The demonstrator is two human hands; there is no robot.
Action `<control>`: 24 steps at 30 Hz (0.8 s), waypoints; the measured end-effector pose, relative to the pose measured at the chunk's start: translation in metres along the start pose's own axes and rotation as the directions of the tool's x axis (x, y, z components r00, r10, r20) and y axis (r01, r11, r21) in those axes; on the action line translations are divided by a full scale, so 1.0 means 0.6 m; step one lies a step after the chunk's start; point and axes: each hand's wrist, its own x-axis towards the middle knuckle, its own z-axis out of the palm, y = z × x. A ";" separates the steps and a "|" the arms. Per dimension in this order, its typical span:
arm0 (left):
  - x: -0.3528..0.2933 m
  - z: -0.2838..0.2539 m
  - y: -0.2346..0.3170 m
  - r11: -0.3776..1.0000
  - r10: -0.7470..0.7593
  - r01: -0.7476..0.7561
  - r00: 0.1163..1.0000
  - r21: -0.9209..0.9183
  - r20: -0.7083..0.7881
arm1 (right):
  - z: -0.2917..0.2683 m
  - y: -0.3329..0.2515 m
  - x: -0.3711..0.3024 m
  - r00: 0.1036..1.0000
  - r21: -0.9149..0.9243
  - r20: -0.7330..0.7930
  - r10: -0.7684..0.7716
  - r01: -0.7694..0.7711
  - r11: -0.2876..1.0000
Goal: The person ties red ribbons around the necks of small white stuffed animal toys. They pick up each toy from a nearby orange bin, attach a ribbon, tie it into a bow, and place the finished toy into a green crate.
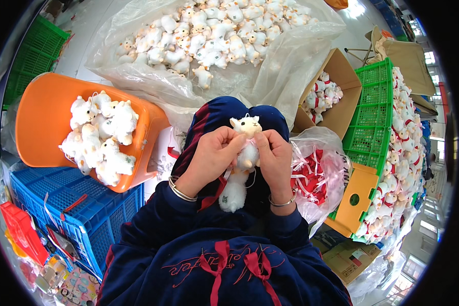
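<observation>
A small white plush lamb with a cream face and a thin hanging loop stands upright between my hands, over my lap. At its neck shows a pale pink ribbon. My left hand pinches the ribbon from one side. From the other side, the thumb and fingertips of my right hand close on it too; the fingertips partly hide it. Below, a second white plush toy lies in my lap, its upper end covered by the first. A red ribbon lies beside it, near my left wrist.
On my left, an orange chair bears several plush lambs, beside a blue crate. Ahead, plastic sheeting holds a heap of lambs. On my right are a bag of red ribbons, a cardboard box and a green crate.
</observation>
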 end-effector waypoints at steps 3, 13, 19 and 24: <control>0.003 0.006 -0.001 1.000 0.021 -0.020 0.999 0.016 -0.029 | 0.004 -0.010 -0.001 1.000 0.021 0.004 0.019 -0.019 1.000; 0.000 -0.001 -0.005 0.999 0.038 -0.037 0.999 0.020 -0.005 | 0.005 0.010 -0.003 1.000 0.001 -0.012 0.001 -0.001 1.000; 0.006 -0.003 -0.002 0.999 -0.008 0.008 1.000 -0.044 -0.003 | -0.007 -0.013 0.001 0.995 0.170 0.059 0.086 -0.095 0.981; 0.004 0.013 0.008 0.993 -0.004 0.010 0.999 0.119 -0.052 | -0.003 0.007 -0.001 0.999 0.059 0.041 0.017 -0.019 0.998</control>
